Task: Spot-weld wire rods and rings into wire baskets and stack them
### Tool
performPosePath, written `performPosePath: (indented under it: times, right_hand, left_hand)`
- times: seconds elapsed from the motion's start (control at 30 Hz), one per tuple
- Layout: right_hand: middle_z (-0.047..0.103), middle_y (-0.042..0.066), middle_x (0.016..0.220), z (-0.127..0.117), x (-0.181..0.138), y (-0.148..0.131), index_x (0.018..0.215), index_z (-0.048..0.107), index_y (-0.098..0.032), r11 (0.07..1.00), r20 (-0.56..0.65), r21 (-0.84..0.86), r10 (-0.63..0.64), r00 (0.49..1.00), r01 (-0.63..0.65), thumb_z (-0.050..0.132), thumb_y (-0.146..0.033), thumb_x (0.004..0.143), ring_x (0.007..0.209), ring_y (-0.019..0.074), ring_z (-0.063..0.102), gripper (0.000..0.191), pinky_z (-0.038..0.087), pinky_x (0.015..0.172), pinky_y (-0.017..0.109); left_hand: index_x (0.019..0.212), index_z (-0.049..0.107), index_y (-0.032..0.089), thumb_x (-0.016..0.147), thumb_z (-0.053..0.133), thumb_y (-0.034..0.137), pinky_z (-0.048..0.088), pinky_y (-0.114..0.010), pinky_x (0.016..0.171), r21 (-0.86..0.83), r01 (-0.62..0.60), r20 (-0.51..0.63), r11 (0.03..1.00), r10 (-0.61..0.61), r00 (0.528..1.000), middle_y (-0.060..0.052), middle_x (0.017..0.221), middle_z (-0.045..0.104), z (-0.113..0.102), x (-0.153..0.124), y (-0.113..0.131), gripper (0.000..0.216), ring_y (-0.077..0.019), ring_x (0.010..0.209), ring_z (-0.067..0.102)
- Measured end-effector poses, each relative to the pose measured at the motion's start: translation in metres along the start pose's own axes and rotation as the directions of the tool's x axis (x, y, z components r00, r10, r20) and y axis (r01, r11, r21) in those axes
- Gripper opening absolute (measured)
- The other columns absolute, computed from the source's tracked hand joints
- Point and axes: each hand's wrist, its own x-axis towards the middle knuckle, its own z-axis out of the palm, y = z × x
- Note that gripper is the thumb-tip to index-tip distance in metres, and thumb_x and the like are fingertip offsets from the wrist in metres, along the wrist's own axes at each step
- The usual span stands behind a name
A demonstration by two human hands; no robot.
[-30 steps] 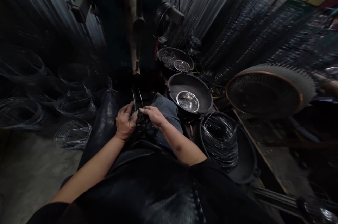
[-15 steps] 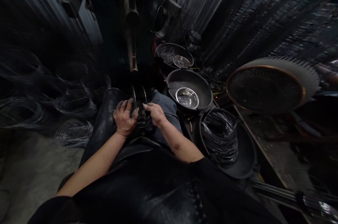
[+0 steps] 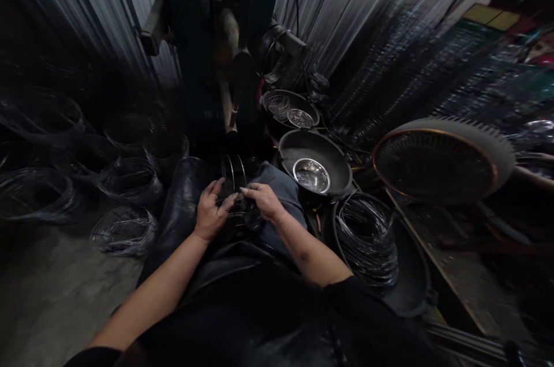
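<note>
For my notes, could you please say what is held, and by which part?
The left hand and right hand apparently hold a wire frame by the near part of its curved wires; exact contacts are unclear.

Left fingers near right fingers

No text legible: pale marks on dark green panel too dim.
</note>
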Motion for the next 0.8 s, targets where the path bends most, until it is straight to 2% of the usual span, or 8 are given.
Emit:
performPosePath:
  times: [0.17, 0.27, 0.33, 0.4, 0.5, 0.8]
  right_hand:
    - [0.056, -0.004, 0.056, -0.001, 0.000, -0.005, 0.068, 0.063, -0.013, 0.997, 0.126, -0.075, 0.008, 0.992, 0.002, 0.075, -0.042, 0.058, 0.051, 0.0076, 0.045, 0.033, 0.035, 0.053, 0.022]
    - [0.059, -0.003, 0.060, -0.001, -0.002, -0.008, 0.072, 0.066, -0.014, 0.994, 0.191, -0.099, -0.017, 0.981, 0.036, 0.077, -0.039, 0.060, 0.055, 0.0082, 0.049, 0.030, 0.040, 0.058, 0.023]
    - [0.062, -0.002, 0.066, 0.001, -0.004, -0.011, 0.080, 0.067, -0.015, 0.993, 0.195, -0.101, -0.040, 0.980, 0.061, 0.076, -0.036, 0.062, 0.060, 0.0094, 0.053, 0.029, 0.042, 0.062, 0.023]
    - [0.062, -0.002, 0.067, 0.004, -0.007, -0.012, 0.083, 0.067, -0.015, 0.992, 0.177, -0.104, -0.049, 0.983, 0.069, 0.073, -0.037, 0.065, 0.060, 0.0098, 0.053, 0.029, 0.042, 0.061, 0.023]
    - [0.057, -0.003, 0.061, 0.006, -0.012, -0.011, 0.075, 0.066, -0.014, 0.990, 0.157, -0.111, -0.069, 0.985, 0.087, 0.069, -0.039, 0.068, 0.056, 0.0091, 0.048, 0.026, 0.039, 0.056, 0.022]
    - [0.053, -0.003, 0.061, 0.004, -0.021, -0.001, 0.068, 0.062, -0.015, 0.960, 0.164, -0.149, -0.211, 0.964, 0.236, 0.063, -0.040, 0.070, 0.059, 0.0102, 0.045, 0.025, 0.038, 0.061, 0.024]
  left_hand:
    - [0.122, 0.061, 0.015, 0.075, 0.066, 0.053, 0.047, -0.037, 0.094, -0.224, 0.168, 0.074, 0.960, -0.155, 0.985, -0.011, 0.114, 0.065, -0.017, 0.010, 0.018, 0.062, -0.0241, 0.103, 0.062]
    - [0.117, 0.065, 0.015, 0.068, 0.072, 0.053, 0.051, -0.034, 0.084, -0.378, 0.326, 0.149, 0.866, -0.290, 0.945, -0.009, 0.101, 0.070, -0.023, 0.023, 0.035, 0.062, -0.0225, 0.090, 0.065]
    - [0.109, 0.069, 0.015, 0.060, 0.077, 0.051, 0.053, -0.033, 0.077, -0.415, 0.388, 0.189, 0.823, -0.340, 0.921, -0.008, 0.092, 0.071, -0.024, 0.030, 0.044, 0.062, -0.0215, 0.080, 0.066]
    - [0.102, 0.071, 0.012, 0.054, 0.080, 0.050, 0.053, -0.031, 0.068, -0.409, 0.414, 0.200, 0.813, -0.363, 0.910, -0.009, 0.082, 0.071, -0.023, 0.035, 0.050, 0.061, -0.0204, 0.070, 0.065]
    - [0.092, 0.073, 0.011, 0.048, 0.083, 0.044, 0.051, -0.029, 0.061, -0.406, 0.435, 0.184, 0.803, -0.395, 0.900, -0.008, 0.075, 0.071, -0.019, 0.036, 0.054, 0.056, -0.0185, 0.063, 0.062]
    - [0.076, 0.073, 0.012, 0.044, 0.083, 0.030, 0.050, -0.029, 0.056, -0.405, 0.482, 0.135, 0.777, -0.471, 0.872, -0.009, 0.068, 0.069, -0.013, 0.038, 0.049, 0.039, -0.0187, 0.058, 0.062]
